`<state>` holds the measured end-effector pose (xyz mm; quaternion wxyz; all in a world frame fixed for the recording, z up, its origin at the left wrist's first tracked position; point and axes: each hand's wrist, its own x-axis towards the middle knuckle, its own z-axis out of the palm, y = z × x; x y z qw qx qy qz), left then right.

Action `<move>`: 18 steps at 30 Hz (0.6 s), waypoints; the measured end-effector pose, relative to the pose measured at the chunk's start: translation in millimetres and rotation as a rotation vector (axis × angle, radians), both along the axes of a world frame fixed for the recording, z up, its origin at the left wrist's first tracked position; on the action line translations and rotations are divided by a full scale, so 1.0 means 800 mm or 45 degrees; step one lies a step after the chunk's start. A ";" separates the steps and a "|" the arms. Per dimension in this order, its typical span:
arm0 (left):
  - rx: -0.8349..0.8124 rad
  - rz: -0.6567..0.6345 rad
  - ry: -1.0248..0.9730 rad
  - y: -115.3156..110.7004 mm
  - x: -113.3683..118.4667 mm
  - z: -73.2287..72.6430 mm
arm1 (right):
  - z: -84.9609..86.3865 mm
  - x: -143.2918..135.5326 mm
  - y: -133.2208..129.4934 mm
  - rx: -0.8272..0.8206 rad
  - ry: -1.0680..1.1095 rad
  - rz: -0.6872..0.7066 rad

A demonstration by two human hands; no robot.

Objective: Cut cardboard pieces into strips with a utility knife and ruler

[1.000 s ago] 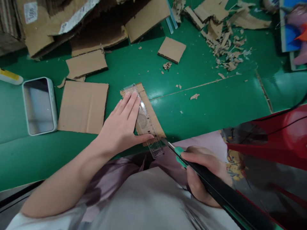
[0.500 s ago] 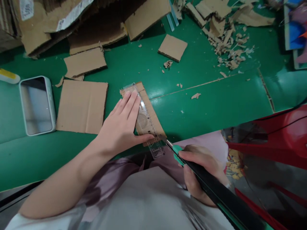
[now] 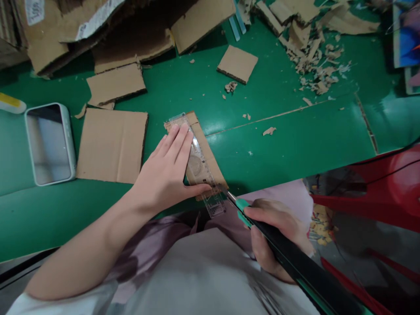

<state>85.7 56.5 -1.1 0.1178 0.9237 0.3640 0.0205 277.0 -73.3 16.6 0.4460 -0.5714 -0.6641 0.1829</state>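
Note:
My left hand [image 3: 167,168] lies flat, fingers stretched out, pressing a clear plastic ruler [image 3: 197,164] onto a narrow strip of cardboard [image 3: 210,155]. The ruler's lower end sticks out past the strip at the table's front edge. My right hand [image 3: 278,232] is wrapped round a black and green cutter [image 3: 243,208]. Its metal tip touches or nearly touches the strip's lower right corner, beside the ruler; the exact contact is too small to tell.
A square cardboard piece [image 3: 111,144] and a phone [image 3: 49,144] lie left on the green table [image 3: 288,144]. A small cardboard square [image 3: 238,63] and torn scraps [image 3: 315,65] lie further back. Large cardboard [image 3: 131,43] fills the back left; a red stool [image 3: 393,188] stands right.
Both hands, the ruler and the cutter hold almost the same position. The view has shifted very slightly.

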 end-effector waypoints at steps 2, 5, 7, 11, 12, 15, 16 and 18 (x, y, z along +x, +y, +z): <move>0.005 -0.002 -0.004 0.000 0.000 0.000 | -0.001 0.000 0.000 0.006 -0.010 0.004; 0.000 0.002 -0.009 0.000 -0.001 -0.001 | -0.001 0.001 0.000 0.003 -0.010 0.001; -0.001 0.004 -0.010 -0.001 -0.001 -0.001 | 0.000 0.001 0.000 0.001 -0.008 0.004; 0.003 0.003 -0.013 0.000 -0.001 -0.001 | -0.001 -0.003 0.000 0.001 -0.012 -0.029; 0.001 0.002 -0.011 0.000 0.000 -0.001 | -0.002 -0.005 0.000 0.013 -0.012 -0.043; -0.009 0.000 0.004 0.000 0.000 0.000 | -0.008 -0.009 0.001 0.081 0.003 -0.077; -0.013 -0.002 0.011 0.001 0.000 0.000 | -0.010 -0.010 0.002 0.106 0.011 -0.070; -0.017 -0.007 0.018 0.001 0.000 0.000 | -0.011 -0.009 0.001 0.125 0.013 -0.059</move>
